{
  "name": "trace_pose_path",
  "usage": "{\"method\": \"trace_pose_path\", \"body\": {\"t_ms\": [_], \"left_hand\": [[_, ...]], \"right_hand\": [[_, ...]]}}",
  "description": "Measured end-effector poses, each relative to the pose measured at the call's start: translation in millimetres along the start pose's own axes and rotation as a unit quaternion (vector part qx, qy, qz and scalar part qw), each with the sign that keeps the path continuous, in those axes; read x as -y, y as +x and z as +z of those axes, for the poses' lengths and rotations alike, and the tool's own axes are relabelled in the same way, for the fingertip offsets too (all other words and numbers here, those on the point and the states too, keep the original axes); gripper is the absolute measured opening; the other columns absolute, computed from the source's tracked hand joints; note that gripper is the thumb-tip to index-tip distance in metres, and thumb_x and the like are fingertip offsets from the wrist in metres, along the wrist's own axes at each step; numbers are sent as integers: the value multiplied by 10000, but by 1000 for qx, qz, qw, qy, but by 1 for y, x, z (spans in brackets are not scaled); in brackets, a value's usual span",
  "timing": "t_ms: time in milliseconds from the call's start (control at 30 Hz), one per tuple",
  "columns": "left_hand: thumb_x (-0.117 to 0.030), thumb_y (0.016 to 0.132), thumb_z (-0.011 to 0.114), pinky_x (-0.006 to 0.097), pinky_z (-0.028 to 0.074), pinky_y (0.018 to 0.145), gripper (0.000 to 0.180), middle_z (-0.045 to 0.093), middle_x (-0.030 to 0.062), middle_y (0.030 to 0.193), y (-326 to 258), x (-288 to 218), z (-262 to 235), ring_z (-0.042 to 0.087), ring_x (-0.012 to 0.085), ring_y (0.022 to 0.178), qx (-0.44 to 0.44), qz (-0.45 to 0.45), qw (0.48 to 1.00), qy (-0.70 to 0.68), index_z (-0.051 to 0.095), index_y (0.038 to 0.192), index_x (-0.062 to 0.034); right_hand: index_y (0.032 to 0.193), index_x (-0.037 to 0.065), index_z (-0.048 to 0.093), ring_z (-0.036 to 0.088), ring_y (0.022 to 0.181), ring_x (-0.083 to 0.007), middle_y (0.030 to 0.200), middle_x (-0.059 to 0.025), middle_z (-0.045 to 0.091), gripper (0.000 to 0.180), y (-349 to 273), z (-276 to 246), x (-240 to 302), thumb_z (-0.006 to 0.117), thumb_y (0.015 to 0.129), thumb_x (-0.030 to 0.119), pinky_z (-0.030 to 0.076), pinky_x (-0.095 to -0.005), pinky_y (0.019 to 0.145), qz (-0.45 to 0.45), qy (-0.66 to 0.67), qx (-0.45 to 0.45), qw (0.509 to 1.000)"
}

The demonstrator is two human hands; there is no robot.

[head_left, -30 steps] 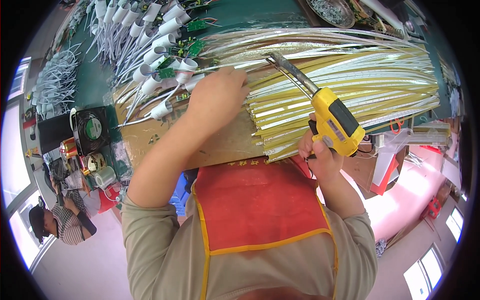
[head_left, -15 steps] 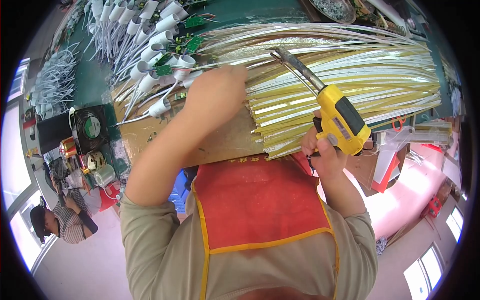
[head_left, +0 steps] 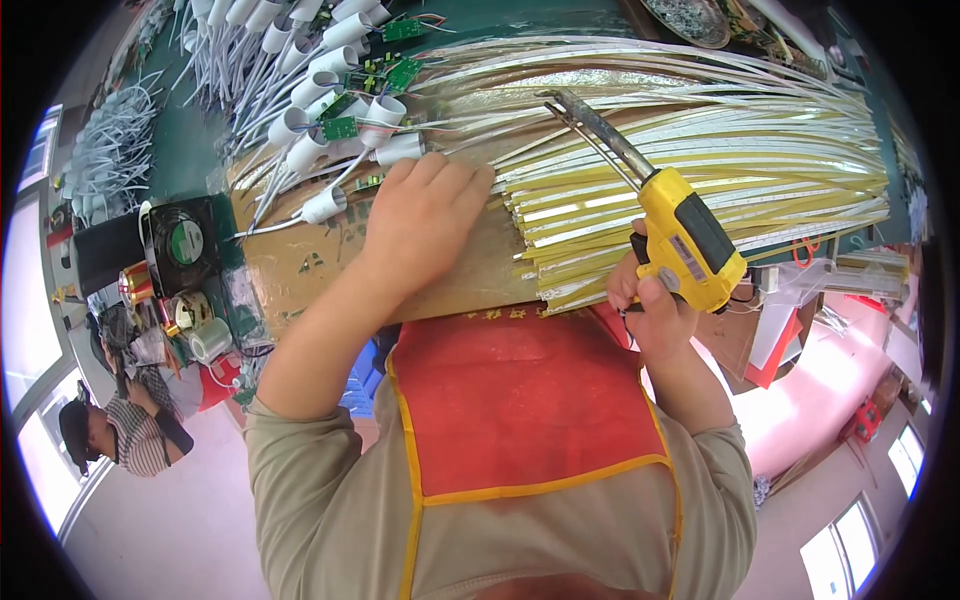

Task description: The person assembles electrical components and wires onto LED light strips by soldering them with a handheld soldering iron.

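My right hand [head_left: 655, 305] grips a yellow and black soldering gun [head_left: 695, 240] by its handle; its long metal tip points up and left over a wide bundle of thin white and yellow LED strips [head_left: 690, 140]. Over the brown work board [head_left: 330, 265], just left of the strips' ends, my left hand [head_left: 428, 215] has its fingers curled, knuckles up. Its fingertips and whatever they may hold are hidden. Close beyond it lie a white cylindrical housing [head_left: 400, 150] and another housing with a cable [head_left: 323, 205]. Small green circuit boards [head_left: 340, 128] with wires rest among more housings.
A heap of white housings and cables [head_left: 245, 75] covers the far left. Left of the board stand a black fan [head_left: 180, 245] and a solder spool [head_left: 190, 312]. A metal dish [head_left: 690, 20] sits far right. Another person [head_left: 140, 430] is at lower left.
My left hand has drawn slightly nearer to me, and its curled fingers now show more. The right hand keeps the soldering gun almost in the same place.
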State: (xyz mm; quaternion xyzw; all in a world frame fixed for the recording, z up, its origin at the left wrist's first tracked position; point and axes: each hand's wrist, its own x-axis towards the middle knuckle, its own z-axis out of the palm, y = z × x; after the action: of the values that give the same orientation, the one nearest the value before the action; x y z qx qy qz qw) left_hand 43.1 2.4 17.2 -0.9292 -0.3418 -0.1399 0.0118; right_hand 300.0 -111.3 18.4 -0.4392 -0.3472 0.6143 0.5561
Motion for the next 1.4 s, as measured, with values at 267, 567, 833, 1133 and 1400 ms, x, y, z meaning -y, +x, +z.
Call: {"method": "trace_pose_path", "body": {"t_ms": [267, 567, 833, 1133, 1400], "left_hand": [[-135, 824, 567, 442, 383, 1055, 468, 566, 148, 1299, -26, -10, -10, 504, 317, 1236, 45, -53, 996, -51, 552, 1277, -16], [-151, 790, 724, 477, 396, 1060, 559, 558, 150, 1345, -44, -25, -21, 504, 368, 1256, 14, -142, 981, -130, 538, 1303, -29], [-113, 798, 685, 392, 502, 763, 209, 646, 77, 999, -10, 5, -2, 628, 281, 898, -71, -192, 975, -80, 679, 1006, -98], [-72, 726, 664, 364, 506, 683, 242, 642, 62, 926, 0, 14, 0, 633, 250, 794, -80, -107, 991, -30, 674, 967, -90], [-58, 730, 654, 344, 505, 703, 312, 661, 52, 967, -33, 13, -3, 638, 215, 815, -72, -90, 993, -2, 685, 1038, -95]], "right_hand": [[1367, -22, 373, 444, 588, -137, 701, -39, 454, 652, 0, 1, -2, 684, 882, 283, 387, -279, 527, 3, -14, 10, 1000], [1365, -21, 377, 444, 585, -142, 702, -35, 452, 636, 1, 5, -4, 673, 891, 284, 385, -282, 523, 1, -8, 23, 1000], [1365, -19, 375, 443, 587, -139, 702, -32, 448, 630, 1, 12, -2, 661, 890, 281, 390, -279, 526, -2, -15, 25, 1000], [1369, -16, 378, 445, 604, -134, 711, -31, 452, 627, -3, 9, 1, 657, 891, 279, 392, -277, 537, -1, -6, 12, 1000], [1368, -21, 379, 447, 617, -139, 726, -36, 454, 612, -2, 6, -1, 640, 896, 268, 395, -279, 551, 6, -25, 17, 1000]]}}
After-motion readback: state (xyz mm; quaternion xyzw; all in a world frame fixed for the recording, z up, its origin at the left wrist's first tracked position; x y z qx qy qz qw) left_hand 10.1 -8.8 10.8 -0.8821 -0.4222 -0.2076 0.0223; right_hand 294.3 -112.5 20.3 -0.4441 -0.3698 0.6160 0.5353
